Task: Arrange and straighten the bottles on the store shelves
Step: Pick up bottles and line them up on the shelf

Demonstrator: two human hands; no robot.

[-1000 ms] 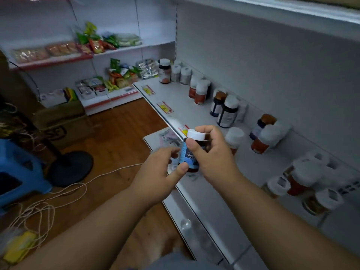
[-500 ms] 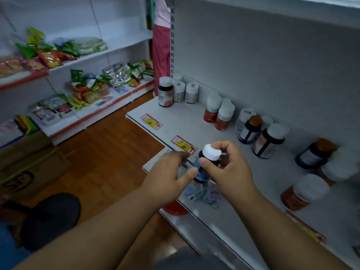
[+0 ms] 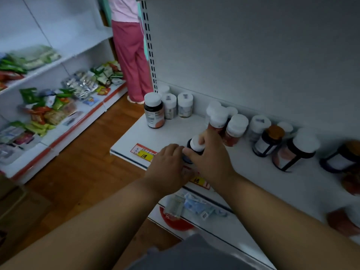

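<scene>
A small dark bottle with a white cap (image 3: 195, 146) stands near the front edge of the white shelf (image 3: 175, 131). My right hand (image 3: 211, 154) grips it around the cap and upper body. My left hand (image 3: 167, 162) rests against its lower left side. Behind it, along the back wall, stand several white-capped bottles: a tall dark one (image 3: 154, 111) at the left end, two pale ones (image 3: 185, 105) beside it, red ones (image 3: 232, 130) in the middle and dark ones with brown caps (image 3: 269, 140) to the right.
Price tags (image 3: 144, 152) line the shelf's front edge. A lower shelf (image 3: 214, 228) holds a red lid and small packets. Across a wooden floor, other shelves (image 3: 58, 106) carry snack packs. A person in pink trousers (image 3: 130, 55) stands at the shelf's far end.
Both hands carried the bottle forward and down onto the shelf near its front edge. The view swung right and closer to the shelf.
</scene>
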